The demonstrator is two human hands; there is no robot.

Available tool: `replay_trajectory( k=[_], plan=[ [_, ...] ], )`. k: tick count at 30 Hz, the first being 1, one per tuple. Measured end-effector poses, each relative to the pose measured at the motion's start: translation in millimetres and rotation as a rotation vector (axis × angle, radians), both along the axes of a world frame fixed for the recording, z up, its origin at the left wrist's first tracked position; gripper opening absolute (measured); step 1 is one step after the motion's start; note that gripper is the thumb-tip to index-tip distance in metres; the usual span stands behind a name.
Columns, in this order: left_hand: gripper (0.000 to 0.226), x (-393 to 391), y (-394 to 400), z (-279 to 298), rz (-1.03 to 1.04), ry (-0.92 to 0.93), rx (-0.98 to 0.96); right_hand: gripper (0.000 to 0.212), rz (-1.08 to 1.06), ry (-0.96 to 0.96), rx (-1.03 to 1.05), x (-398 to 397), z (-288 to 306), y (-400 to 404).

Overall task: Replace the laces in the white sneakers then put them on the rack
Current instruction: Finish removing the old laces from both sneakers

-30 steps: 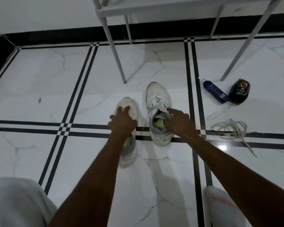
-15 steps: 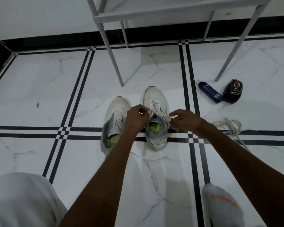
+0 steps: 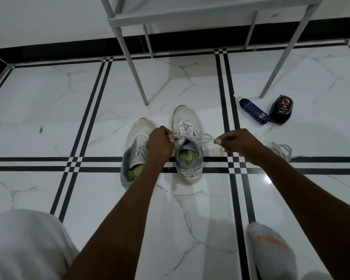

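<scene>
1. Nearest the camera, a pale trouser knee (image 3: 22,243) at lower left and a white sock (image 3: 271,253) at lower right frame both forearms, which reach forward over the floor (image 3: 49,98). The person appears to be crouched or seated, so the shoes sit within easy reach.
2. The left hand (image 3: 160,144) is curled, pinching one end of the lace (image 3: 192,137) between thumb and fingers, knuckles up, over the gap between the two shoes.
3. The right hand (image 3: 238,144) pinches the other end, drawn out to the right. The lace runs nearly taut between the hands, which I judge to be either tightening or undoing the bow.
4. The right sneaker (image 3: 187,146) stands upright, toe pointing far, so its eyelets face the hands. The left sneaker (image 3: 135,152), just beside it, shows no lace and awaits its turn.
5. A loose lace bundle (image 3: 281,150) lies to the right, within reach.
6. Farther right lie a blue bottle (image 3: 255,112) and a black container (image 3: 281,110), touching.
7. Farthest, the rack (image 3: 190,19) stands on thin legs; neither sneaker is on it yet.
</scene>
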State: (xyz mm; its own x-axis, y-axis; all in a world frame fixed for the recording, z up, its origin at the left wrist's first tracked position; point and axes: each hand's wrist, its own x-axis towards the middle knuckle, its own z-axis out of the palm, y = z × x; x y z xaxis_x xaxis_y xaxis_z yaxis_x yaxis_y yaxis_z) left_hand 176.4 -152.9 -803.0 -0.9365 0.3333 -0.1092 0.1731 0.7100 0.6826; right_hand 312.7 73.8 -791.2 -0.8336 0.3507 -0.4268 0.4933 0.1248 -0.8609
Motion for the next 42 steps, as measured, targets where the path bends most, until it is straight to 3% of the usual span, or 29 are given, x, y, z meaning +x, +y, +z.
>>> replay_trajectory(
  k=[5, 8, 10, 13, 16, 19, 21, 24, 27, 29, 31, 35, 37, 39, 42],
  plan=[
    [0.027, -15.1, -36.9, 7.1, 0.22, 0.147, -0.201, 0.018, -0.316, -0.22, -0.028, -7.3, -12.9, 18.4],
    [0.029, -32.9, -69.2, 6.9, 0.396, 0.182, -0.313, 0.021, -0.478, -0.248, -0.012, -2.6, -14.7, 26.6],
    [0.026, -34.4, -71.7, 9.4, 0.433, 0.203, -0.303, 0.02, -0.457, -0.178, 0.047, -2.4, -15.4, 22.3],
    [0.029, -18.7, -48.9, 23.9, 0.423, 0.241, -0.253, 0.02, -0.257, -0.061, -0.048, -7.4, -12.3, 4.6],
    [0.032, 2.7, -17.9, 26.7, 0.238, 0.331, -0.117, 0.018, -0.171, -0.067, -0.104, -13.1, -4.6, -4.2],
    [0.03, 21.3, 13.3, 12.6, -0.018, 0.128, 0.164, 0.013, -0.169, -0.104, -0.168, -15.8, -3.1, -7.4],
    [0.049, 32.2, 25.4, 5.8, -0.046, -0.098, 0.218, 0.007, -0.168, -0.115, -0.247, -13.9, -0.1, -11.7],
    [0.079, 42.3, 27.3, -5.3, -0.014, -0.204, 0.265, 0.008, -0.168, -0.102, -0.346, -8.1, 2.5, -6.8],
    [0.091, 44.6, 23.3, -15.1, 0.016, -0.157, 0.222, 0.01, -0.567, 0.018, -0.454, -4.9, 5.9, 11.5],
    [0.09, 43.0, 23.2, -15.4, 0.06, -0.156, 0.183, 0.009, -0.949, 0.095, -0.224, -1.9, 12.4, 28.0],
    [0.084, 42.0, 23.6, -13.8, 0.1, -0.199, 0.179, 0.019, -1.07, 0.112, 0.026, 2.3, 11.3, 49.4],
    [0.053, 46.4, 25.7, -11.1, 0.075, -0.114, 0.149, 0.058, -0.546, 0.058, 0.378, 1.2, 0.0, 43.8],
    [0.04, 50.9, 29.4, -10.2, 0.049, -0.063, 0.156, 0.054, -0.316, 0.052, 0.534, -3.6, 3.5, 17.9],
    [0.039, 52.4, 34.1, -7.2, 0.047, -0.002, 0.115, 0.047, -0.134, 0.011, 0.54, -13.0, 4.2, -3.2],
    [0.036, 50.8, 39.9, -2.4, 0.034, 0.077, 0.014, 0.057, 0.199, -0.277, 0.486, -21.8, 5.9, -20.6]
  ],
)
